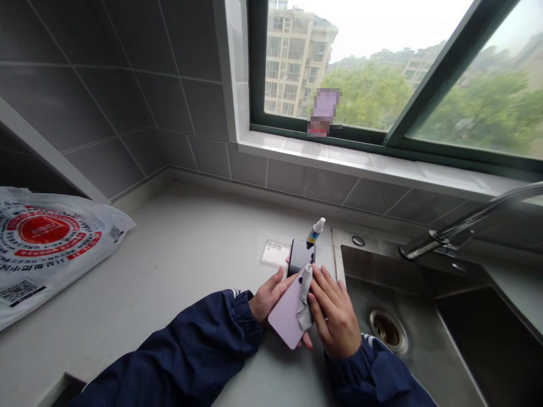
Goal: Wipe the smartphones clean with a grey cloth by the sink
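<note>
My left hand [270,294] is closed around a lilac smartphone [285,319], its back facing up and tilted over the counter. Some of its fingertips show past the phone's lower right edge. My right hand [335,311] presses a small grey cloth [304,305] with zigzag edges against the phone's back, near the camera end. Just beyond, a second phone [301,254] with a dark, glossy face lies on the counter, partly covered by the held one. A clear phone case [274,252] rests left of it. A small white-capped spray bottle [316,230] is behind it.
A steel sink [356,268] with a drain [387,329] and a chrome faucet [441,240] is on the right. A white plastic bag [63,237] with red print lies on the left of the white counter [182,237]. A window sill [339,158] runs along the back.
</note>
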The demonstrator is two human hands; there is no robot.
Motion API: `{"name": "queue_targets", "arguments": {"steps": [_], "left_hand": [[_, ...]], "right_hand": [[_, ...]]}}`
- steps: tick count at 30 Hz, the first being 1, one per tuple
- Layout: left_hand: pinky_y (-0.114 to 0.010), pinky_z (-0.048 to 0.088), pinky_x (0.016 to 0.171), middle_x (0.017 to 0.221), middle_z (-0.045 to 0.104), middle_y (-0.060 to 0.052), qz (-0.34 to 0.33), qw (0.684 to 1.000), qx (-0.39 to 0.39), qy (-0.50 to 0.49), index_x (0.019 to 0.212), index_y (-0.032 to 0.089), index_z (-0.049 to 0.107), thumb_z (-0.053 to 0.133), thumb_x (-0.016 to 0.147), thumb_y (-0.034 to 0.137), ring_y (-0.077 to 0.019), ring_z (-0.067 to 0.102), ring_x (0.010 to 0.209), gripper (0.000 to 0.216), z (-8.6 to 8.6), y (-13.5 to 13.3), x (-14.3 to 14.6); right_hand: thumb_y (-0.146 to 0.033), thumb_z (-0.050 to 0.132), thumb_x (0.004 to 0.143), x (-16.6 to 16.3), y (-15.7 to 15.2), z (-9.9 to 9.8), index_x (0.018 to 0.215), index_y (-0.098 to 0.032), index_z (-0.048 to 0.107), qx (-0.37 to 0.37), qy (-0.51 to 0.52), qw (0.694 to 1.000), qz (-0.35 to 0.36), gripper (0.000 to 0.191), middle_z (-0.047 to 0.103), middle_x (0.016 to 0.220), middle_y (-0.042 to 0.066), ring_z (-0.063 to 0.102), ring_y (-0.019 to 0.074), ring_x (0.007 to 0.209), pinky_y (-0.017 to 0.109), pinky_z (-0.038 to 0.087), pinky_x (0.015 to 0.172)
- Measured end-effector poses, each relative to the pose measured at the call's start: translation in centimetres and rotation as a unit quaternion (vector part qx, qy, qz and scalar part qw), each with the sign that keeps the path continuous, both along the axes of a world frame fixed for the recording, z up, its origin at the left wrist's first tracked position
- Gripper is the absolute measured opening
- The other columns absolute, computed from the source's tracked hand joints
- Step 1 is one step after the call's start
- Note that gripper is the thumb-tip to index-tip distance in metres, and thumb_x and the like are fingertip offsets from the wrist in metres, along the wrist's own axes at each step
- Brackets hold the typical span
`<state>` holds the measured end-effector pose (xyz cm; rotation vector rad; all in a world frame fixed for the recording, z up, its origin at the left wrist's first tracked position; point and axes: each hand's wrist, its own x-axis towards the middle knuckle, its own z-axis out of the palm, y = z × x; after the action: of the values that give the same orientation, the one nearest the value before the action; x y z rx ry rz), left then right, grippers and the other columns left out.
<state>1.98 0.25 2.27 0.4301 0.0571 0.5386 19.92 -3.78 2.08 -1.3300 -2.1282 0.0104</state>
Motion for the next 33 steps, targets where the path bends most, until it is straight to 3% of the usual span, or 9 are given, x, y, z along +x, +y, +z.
{"name": "queue_targets", "arguments": {"steps": [3, 8, 11, 13, 17, 20, 26, 31, 33], "left_hand": [[-0.049, 0.051, 0.062, 0.110, 0.066, -0.014, -0.021, 1.000, -0.004, 0.007, 0.144, 0.030, 0.032, 0.023, 0.090, 0.060, -0.0375, 0.070, 0.074, 0.063, 0.2, 0.2, -0.5], [-0.043, 0.050, 0.066, 0.086, 0.070, -0.016, -0.099, 0.993, -0.036, 0.059, 0.122, 0.009, 0.057, 0.030, 0.089, 0.054, -0.0380, 0.070, 0.077, 0.062, 0.2, 0.6, -0.8], [-0.044, 0.051, 0.064, 0.097, 0.070, -0.018, -0.083, 0.993, -0.042, 0.077, 0.130, 0.009, 0.052, 0.027, 0.089, 0.054, -0.0362, 0.070, 0.074, 0.066, 0.7, 0.5, -0.7], [-0.044, 0.051, 0.062, 0.102, 0.069, -0.019, -0.072, 0.993, -0.044, 0.086, 0.135, 0.006, 0.047, 0.025, 0.089, 0.055, -0.0348, 0.070, 0.073, 0.071, 1.0, 0.3, -0.7], [-0.041, 0.052, 0.061, 0.089, 0.070, -0.020, -0.056, 0.993, -0.040, 0.099, 0.136, 0.000, 0.044, 0.024, 0.088, 0.061, -0.0318, 0.069, 0.071, 0.080, 1.0, 0.3, -0.8], [-0.039, 0.053, 0.063, 0.083, 0.070, -0.018, -0.022, 0.995, -0.024, 0.094, 0.135, 0.000, 0.044, 0.028, 0.088, 0.064, -0.0295, 0.069, 0.073, 0.082, 0.3, 0.4, -1.1], [-0.029, 0.053, 0.051, 0.082, 0.067, -0.006, 0.055, 0.997, 0.005, 0.056, 0.129, 0.017, 0.051, 0.058, 0.070, 0.073, -0.0157, 0.062, 0.058, 0.082, -0.8, 0.4, -0.8], [-0.013, 0.033, 0.030, 0.074, 0.056, 0.007, 0.147, 0.978, -0.043, 0.141, 0.132, 0.027, 0.045, 0.075, 0.072, 0.043, -0.0033, 0.045, 0.040, 0.068, -0.2, -0.2, -0.6], [-0.014, 0.038, 0.031, 0.078, 0.060, 0.005, 0.154, 0.971, -0.040, 0.176, 0.134, 0.029, 0.042, 0.073, 0.076, 0.033, -0.0059, 0.053, 0.044, 0.066, 0.1, -0.4, -0.6]], "right_hand": [[-0.023, 0.049, 0.094, 0.1, 0.1, 0.1, 0.132, -0.025, 0.057, -0.042, 0.186, 0.982, -0.010, 0.039, 0.049, 0.142, 0.005, 0.047, 0.0269, 0.131, 0.045, 0.038, 0.109], [-0.035, 0.058, 0.089, 1.1, 0.5, -0.2, 0.116, -0.023, 0.069, -0.102, 0.355, 0.925, -0.091, 0.032, 0.067, 0.121, 0.006, 0.063, 0.0275, 0.112, 0.039, 0.051, 0.098], [-0.041, 0.064, 0.084, 2.0, 1.2, -1.2, 0.105, -0.019, 0.073, -0.130, 0.433, 0.877, -0.159, 0.032, 0.075, 0.097, 0.006, 0.071, 0.0266, 0.090, 0.035, 0.057, 0.080], [-0.047, 0.066, 0.082, 2.5, 1.9, -1.9, 0.103, -0.017, 0.073, -0.143, 0.494, 0.838, -0.183, 0.037, 0.075, 0.094, 0.007, 0.071, 0.0255, 0.086, 0.033, 0.058, 0.075], [-0.054, 0.071, 0.074, 2.7, 3.1, -2.9, 0.102, -0.015, 0.070, -0.162, 0.603, 0.756, -0.196, 0.049, 0.076, 0.086, 0.009, 0.072, 0.0230, 0.073, 0.032, 0.057, 0.064], [-0.054, 0.077, 0.066, 2.6, 3.3, -2.7, 0.096, -0.015, 0.071, -0.176, 0.647, 0.719, -0.183, 0.049, 0.075, 0.083, 0.009, 0.071, 0.0219, 0.072, 0.031, 0.057, 0.065], [-0.052, 0.082, 0.060, 2.4, 3.3, -2.8, 0.092, -0.016, 0.073, -0.194, 0.668, 0.700, -0.162, 0.049, 0.075, 0.078, 0.007, 0.069, 0.0200, 0.068, 0.030, 0.055, 0.064], [-0.054, 0.081, 0.059, 2.3, 3.4, -3.4, 0.090, -0.017, 0.074, -0.198, 0.652, 0.715, -0.156, 0.049, 0.074, 0.078, 0.006, 0.069, 0.0209, 0.072, 0.028, 0.054, 0.064], [-0.055, 0.079, 0.062, 2.2, 3.4, -3.4, 0.089, -0.017, 0.074, -0.197, 0.642, 0.726, -0.150, 0.048, 0.075, 0.078, 0.006, 0.070, 0.0211, 0.072, 0.028, 0.055, 0.064]]}}
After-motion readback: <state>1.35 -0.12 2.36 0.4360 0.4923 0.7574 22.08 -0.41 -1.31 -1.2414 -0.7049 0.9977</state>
